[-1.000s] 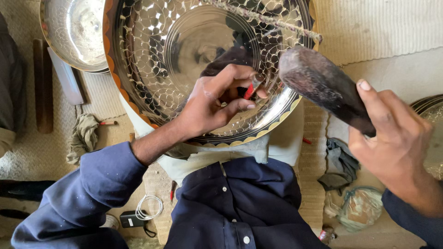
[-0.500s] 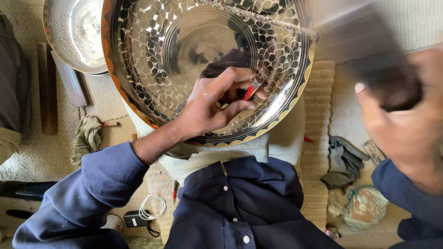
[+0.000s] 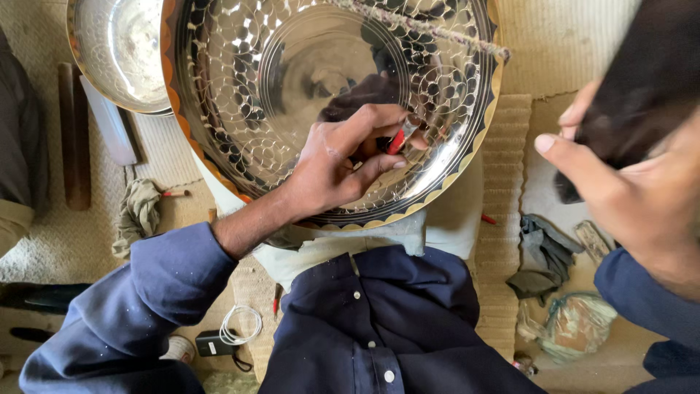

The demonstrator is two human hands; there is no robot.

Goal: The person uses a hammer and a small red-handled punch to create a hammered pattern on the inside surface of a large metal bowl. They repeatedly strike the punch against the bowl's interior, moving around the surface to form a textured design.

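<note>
A large shiny metal tray (image 3: 240, 95) with an engraved scale pattern and a scalloped orange rim rests on my lap. My left hand (image 3: 343, 164) lies on the tray's lower right part and pinches a small red-handled chisel (image 3: 396, 140) against the metal. My right hand (image 3: 634, 190) is raised close to the camera at the right and grips a dark wooden mallet (image 3: 642, 87), which is blurred.
A second shiny metal bowl (image 3: 117, 55) sits at the top left beside a wooden stick (image 3: 73, 138). Rags (image 3: 138, 211) and cloth scraps (image 3: 543, 255) lie on the woven mat. A coiled white cable (image 3: 240, 325) lies near my left sleeve.
My right hand has lifted the mallet up and towards the camera, so it fills more of the right side. My left hand and the chisel have stayed in place on the tray.
</note>
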